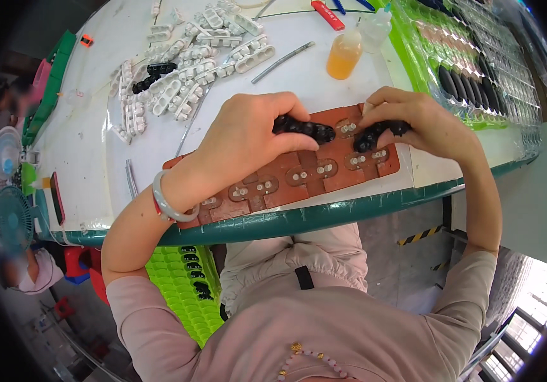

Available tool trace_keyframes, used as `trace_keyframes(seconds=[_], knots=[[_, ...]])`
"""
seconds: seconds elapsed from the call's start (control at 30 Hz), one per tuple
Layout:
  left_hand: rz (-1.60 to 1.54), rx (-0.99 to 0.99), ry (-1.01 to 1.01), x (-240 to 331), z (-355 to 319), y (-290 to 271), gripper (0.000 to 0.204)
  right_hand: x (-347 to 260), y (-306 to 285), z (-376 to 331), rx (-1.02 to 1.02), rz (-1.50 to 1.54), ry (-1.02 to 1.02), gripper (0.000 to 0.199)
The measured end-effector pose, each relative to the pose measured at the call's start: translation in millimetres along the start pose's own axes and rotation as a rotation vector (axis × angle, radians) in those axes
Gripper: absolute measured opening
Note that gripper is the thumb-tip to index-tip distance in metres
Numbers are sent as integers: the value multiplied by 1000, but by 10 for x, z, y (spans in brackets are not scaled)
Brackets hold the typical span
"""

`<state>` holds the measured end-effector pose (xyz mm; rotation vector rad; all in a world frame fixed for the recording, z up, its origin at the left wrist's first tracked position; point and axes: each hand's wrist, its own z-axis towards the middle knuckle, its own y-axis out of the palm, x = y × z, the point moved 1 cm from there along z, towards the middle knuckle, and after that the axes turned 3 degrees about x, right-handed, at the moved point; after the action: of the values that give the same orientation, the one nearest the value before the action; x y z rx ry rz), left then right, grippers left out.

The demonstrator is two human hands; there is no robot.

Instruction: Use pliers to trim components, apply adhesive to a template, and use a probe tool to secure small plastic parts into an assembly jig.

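Note:
My left hand [248, 130] grips a black, lumpy, elongated part [308, 130] between thumb and fingers, above a reddish-brown fixture board [315, 185]. A second black lumpy part [368, 139] is pinched in my right hand [417, 121], over the right end of the board. Several rounded recesses with small pale pegs [299, 175] show along the board's near side. The left hand and forearm cover much of its left part. Whether either black part touches the pegs is hard to tell.
A heap of white slotted parts [200, 54], with black parts [152, 76] among them, lies far left. Beyond the board are a metal rod [283, 62] and a bottle of orange liquid [345, 57]. Plastic trays with black oval pieces [471, 89] stand right; a green tray [175, 286] sits below the table.

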<state>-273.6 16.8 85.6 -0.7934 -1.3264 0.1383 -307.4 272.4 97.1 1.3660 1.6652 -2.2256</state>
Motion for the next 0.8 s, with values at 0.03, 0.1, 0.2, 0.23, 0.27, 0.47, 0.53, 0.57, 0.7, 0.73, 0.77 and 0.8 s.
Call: trace_keyframes(seconds=[0.03,0.1,0.2,0.23,0.27,0.47,0.53,0.57,0.7,0.73,0.77,0.8], knots=[[148,28,86,1,-44,-15,26,-5,43,-30,35,-13,-23,34],[298,58,169,-1,-123,11,26,-62,101,-94,65,-51,24,33],[353,130,176,3,-189,94,27,-69,92,-108,196,-96,25,30],[402,140,185,13,-168,125,27,-60,81,-110,294,-102,-14,28],[452,151,196,22,-152,142,26,-53,94,-95,295,-104,-13,28],[500,237,197,141,-186,-19,33,-72,208,-21,235,-165,73,30],[255,263,10,213,-278,-253,33,-118,134,-66,288,-136,114,30],[18,280,-180,233,-302,-382,33,-40,87,-112,276,-100,130,38],[-927,172,-377,-73,-691,-769,40,-243,132,-204,265,515,210,45],[-958,185,-366,-145,-826,-759,45,-346,167,-194,252,521,195,45],[-989,199,-357,-191,-934,-749,51,-457,202,-161,209,568,290,41],[-983,221,-367,-179,-1002,-727,51,-526,249,-135,163,613,384,38]])
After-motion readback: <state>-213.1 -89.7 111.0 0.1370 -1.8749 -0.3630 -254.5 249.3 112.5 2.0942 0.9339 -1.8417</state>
